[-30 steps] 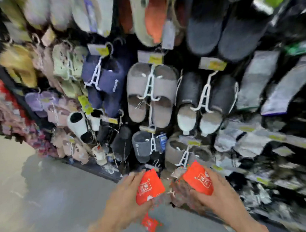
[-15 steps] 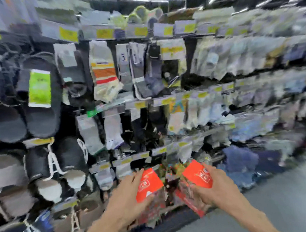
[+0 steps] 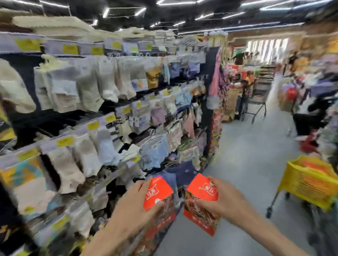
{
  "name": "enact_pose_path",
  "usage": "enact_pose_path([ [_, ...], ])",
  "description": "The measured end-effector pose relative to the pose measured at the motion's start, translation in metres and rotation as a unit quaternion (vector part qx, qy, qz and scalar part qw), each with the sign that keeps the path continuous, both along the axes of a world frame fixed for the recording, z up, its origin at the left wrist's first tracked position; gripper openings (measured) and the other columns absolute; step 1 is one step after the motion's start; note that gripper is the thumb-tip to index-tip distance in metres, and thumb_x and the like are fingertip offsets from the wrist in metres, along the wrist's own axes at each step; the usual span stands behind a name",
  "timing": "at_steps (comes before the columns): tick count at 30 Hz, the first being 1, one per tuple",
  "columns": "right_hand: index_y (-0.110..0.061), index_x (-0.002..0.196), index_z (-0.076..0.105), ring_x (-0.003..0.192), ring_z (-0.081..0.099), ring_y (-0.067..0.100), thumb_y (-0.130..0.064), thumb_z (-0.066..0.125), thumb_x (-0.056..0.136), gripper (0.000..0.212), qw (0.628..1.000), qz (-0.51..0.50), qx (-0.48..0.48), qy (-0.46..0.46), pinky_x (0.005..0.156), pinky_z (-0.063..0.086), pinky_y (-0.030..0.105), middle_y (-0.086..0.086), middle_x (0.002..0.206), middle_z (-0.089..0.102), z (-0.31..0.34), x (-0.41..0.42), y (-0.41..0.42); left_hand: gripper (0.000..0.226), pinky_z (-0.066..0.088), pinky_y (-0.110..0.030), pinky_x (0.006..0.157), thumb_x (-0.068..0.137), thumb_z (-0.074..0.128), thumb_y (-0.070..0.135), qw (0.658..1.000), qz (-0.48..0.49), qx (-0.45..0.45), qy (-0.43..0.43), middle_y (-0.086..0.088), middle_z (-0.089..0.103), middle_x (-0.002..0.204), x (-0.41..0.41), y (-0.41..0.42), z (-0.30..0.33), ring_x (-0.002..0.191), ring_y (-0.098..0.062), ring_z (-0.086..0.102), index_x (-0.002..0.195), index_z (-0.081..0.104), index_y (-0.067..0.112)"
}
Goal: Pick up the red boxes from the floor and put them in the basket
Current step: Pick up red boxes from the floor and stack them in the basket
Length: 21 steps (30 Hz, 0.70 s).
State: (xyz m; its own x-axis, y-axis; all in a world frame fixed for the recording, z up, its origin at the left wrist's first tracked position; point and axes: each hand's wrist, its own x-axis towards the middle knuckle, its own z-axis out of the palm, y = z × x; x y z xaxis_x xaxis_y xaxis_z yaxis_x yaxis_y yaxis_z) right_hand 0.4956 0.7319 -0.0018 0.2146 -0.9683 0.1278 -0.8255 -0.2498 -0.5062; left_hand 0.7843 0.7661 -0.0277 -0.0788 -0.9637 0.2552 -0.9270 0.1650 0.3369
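I hold two red boxes at waist height in front of me. My left hand [image 3: 133, 206] grips one red box [image 3: 157, 191] from its left side. Gripped from its right side by my right hand [image 3: 224, 199] is the other red box [image 3: 202, 192], and the two boxes are a small gap apart. A yellow basket [image 3: 312, 181] on a wheeled frame stands on the floor to the right, with something red-orange inside it. The view is blurred by motion.
A long rack of hanging socks [image 3: 97, 116] runs along my left. The grey aisle floor [image 3: 251, 154] stretches ahead. A person stands by a metal cart [image 3: 257, 101] far down the aisle. Clothing racks [image 3: 327, 104] line the right side.
My view has swung right and upward, from the slipper display past the socks to the open aisle and the yellow basket. Both hands keep their hold on the red boxes.
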Motion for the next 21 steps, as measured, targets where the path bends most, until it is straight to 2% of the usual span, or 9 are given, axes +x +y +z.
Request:
enact_pose_path([
  [1, -0.033, 0.124, 0.053, 0.089, 0.058, 0.005, -0.074, 0.068, 0.063, 0.075, 1.0, -0.017, 0.005, 0.001, 0.074, 0.046, 0.025, -0.017, 0.103, 0.06, 0.002, -0.013, -0.013, 0.088, 0.04, -0.03, 0.1, 0.083, 0.036, 0.083, 1.0, -0.023, -0.006, 0.002, 0.01, 0.041, 0.139, -0.012, -0.024, 0.002, 0.127, -0.012, 0.042, 0.152, 0.026, 0.028],
  [3, -0.034, 0.128, 0.05, 0.097, 0.059, 0.009, -0.077, 0.065, 0.062, 0.08, 0.998, -0.054, 0.007, 0.011, 0.08, 0.048, 0.03, -0.013, 0.113, 0.061, 0.005, -0.036, -0.041, 0.087, 0.038, -0.028, 0.098, 0.084, 0.04, 0.08, 0.998, -0.061, -0.013, 0.003, 0.01, 0.043, 0.138, -0.033, -0.075, 0.005, 0.126, -0.011, 0.043, 0.152, 0.027, 0.027],
  [6, -0.033, 0.13, 0.049, 0.104, 0.06, 0.014, -0.083, 0.056, 0.057, 0.089, 0.995, -0.099, -0.001, 0.021, 0.086, 0.05, 0.038, -0.01, 0.12, 0.062, 0.003, -0.067, -0.09, 0.089, 0.039, -0.03, 0.097, 0.083, 0.039, 0.082, 0.994, -0.105, -0.021, -0.01, 0.007, 0.047, 0.136, -0.063, -0.155, 0.001, 0.123, -0.014, 0.047, 0.152, 0.029, 0.026],
  [9, -0.032, 0.134, 0.047, 0.106, 0.059, 0.014, -0.078, 0.062, 0.063, 0.086, 0.99, -0.141, -0.002, 0.028, 0.086, 0.05, 0.037, -0.01, 0.121, 0.061, 0.005, -0.09, -0.142, 0.092, 0.042, -0.034, 0.099, 0.081, 0.035, 0.085, 0.988, -0.15, -0.025, -0.016, 0.004, 0.049, 0.134, -0.09, -0.237, -0.002, 0.121, -0.017, 0.049, 0.15, 0.033, 0.024],
  [12, -0.033, 0.132, 0.049, 0.105, 0.059, 0.013, -0.072, 0.068, 0.067, 0.078, 0.983, -0.181, -0.011, 0.018, 0.083, 0.049, 0.032, -0.012, 0.114, 0.061, 0.012, -0.114, -0.195, 0.09, 0.047, -0.037, 0.094, 0.081, 0.038, 0.084, 0.98, -0.196, -0.029, -0.009, 0.005, 0.051, 0.128, -0.12, -0.321, 0.004, 0.116, -0.017, 0.052, 0.146, 0.039, 0.023],
  [15, -0.034, 0.132, 0.048, 0.101, 0.059, 0.01, -0.082, 0.062, 0.061, 0.086, 0.973, -0.231, -0.005, 0.009, 0.084, 0.05, 0.035, -0.013, 0.113, 0.062, 0.02, -0.141, -0.251, 0.089, 0.046, -0.035, 0.094, 0.082, 0.042, 0.081, 0.968, -0.247, -0.038, -0.013, 0.005, 0.051, 0.127, -0.156, -0.403, 0.014, 0.115, -0.017, 0.052, 0.147, 0.038, 0.021],
  [17, -0.036, 0.126, 0.051, 0.097, 0.061, 0.009, -0.085, 0.06, 0.059, 0.084, 0.966, -0.26, -0.008, 0.004, 0.082, 0.052, 0.036, -0.015, 0.108, 0.063, 0.022, -0.164, -0.288, 0.09, 0.045, -0.035, 0.094, 0.082, 0.042, 0.081, 0.959, -0.278, -0.046, -0.016, 0.003, 0.051, 0.129, -0.183, -0.453, 0.019, 0.115, -0.018, 0.052, 0.148, 0.037, 0.02],
  [21, -0.041, 0.112, 0.049, 0.088, 0.06, 0.006, -0.077, 0.066, 0.062, 0.064, 0.949, -0.315, -0.011, -0.011, 0.078, 0.054, 0.036, -0.015, 0.1, 0.062, 0.031, -0.208, -0.355, 0.095, 0.044, -0.034, 0.098, 0.08, 0.034, 0.086, 0.946, -0.322, -0.042, -0.004, 0.006, 0.047, 0.136, -0.244, -0.547, 0.021, 0.121, -0.014, 0.046, 0.151, 0.031, 0.023],
])
